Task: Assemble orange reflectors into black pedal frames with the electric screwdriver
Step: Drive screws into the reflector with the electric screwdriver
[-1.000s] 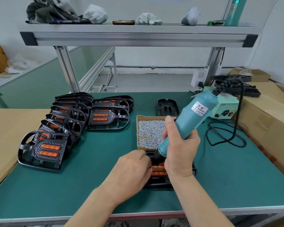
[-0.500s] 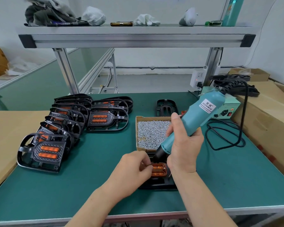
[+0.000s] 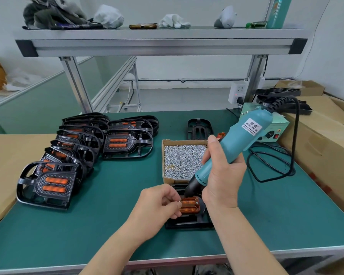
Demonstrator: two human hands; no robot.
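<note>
Orange reflector (image 3: 189,205) lies in a black pedal frame (image 3: 187,224) near-centre on the green desk (image 3: 107,225). The right hand (image 3: 222,179) has its grip clasped round the tilted electric screwdriver (image 3: 236,141), tip at the reflector. The left hand (image 3: 157,205) pinches a small screw (image 3: 180,201) beside it. Left lie finished pedals (image 3: 54,185); a shelf (image 3: 163,42) spans overhead.

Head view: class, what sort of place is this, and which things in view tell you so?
Probably a factory assembly bench: a cardboard box of screws, a corded electric screwdriver held in the right hand, and rows of finished black pedal frames with orange reflectors on the green mat.
</note>
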